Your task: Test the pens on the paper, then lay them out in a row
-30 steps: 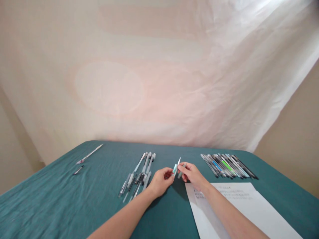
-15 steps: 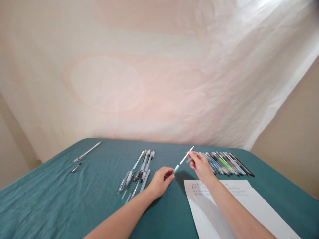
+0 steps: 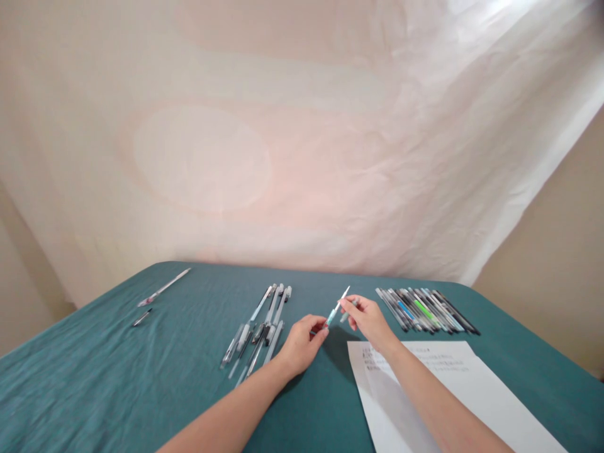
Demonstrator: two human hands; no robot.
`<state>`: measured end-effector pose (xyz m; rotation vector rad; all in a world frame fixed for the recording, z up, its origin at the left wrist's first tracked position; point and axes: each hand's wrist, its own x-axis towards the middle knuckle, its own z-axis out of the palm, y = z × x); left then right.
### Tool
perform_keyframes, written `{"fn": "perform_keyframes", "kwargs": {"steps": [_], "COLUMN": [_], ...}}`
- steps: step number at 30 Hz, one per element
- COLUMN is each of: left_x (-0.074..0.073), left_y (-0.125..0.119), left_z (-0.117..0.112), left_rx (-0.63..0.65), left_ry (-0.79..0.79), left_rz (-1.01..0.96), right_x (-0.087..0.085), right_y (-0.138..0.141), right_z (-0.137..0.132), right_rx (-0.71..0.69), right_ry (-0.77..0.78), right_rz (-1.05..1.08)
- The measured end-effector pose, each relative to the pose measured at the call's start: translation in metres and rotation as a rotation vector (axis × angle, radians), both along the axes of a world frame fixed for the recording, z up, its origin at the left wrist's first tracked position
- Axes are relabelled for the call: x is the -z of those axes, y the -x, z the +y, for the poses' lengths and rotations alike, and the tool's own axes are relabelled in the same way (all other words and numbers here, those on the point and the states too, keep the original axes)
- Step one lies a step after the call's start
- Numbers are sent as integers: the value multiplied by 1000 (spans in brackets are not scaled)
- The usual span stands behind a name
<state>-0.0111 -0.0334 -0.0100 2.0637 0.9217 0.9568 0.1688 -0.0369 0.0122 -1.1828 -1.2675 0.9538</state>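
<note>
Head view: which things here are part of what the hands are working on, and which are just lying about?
In hand: teal-grip pen, pinched between left hand and right hand.

Lying about: loose pen pile, pen row, printed sheet, long stray pen and short stray pen far left, all on the teal cloth.

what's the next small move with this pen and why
Probably slide the cap-like piece in the right hand onto the free end of the pen: the left hand pinches its teal end, and the piece sits beside its shaft.
</note>
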Motion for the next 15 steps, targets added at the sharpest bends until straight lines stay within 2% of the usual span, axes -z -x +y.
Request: {"fn": "perform_keyframes", "kwargs": {"steps": [2, 4, 7, 10, 15], "left_x": [1, 1, -1, -3, -6], "left_y": [0, 1, 2, 2, 1], "left_z": [0, 1, 0, -1, -4], "left_rx": [-7, -4, 5, 4, 11], "left_ry": [5, 2, -12, -25, -61], "left_rz": [0, 4, 15, 37, 78], "right_x": [0, 1, 1, -1, -10], "right_y": [-2, -8, -18, -29, -42], "right_z": [0, 2, 6, 10, 11], "right_rx": [-60, -63, -18, -31, -6], "right_ry": [42, 73, 89, 86, 13], "right_rz": [-23, -6, 157, 351, 441]}}
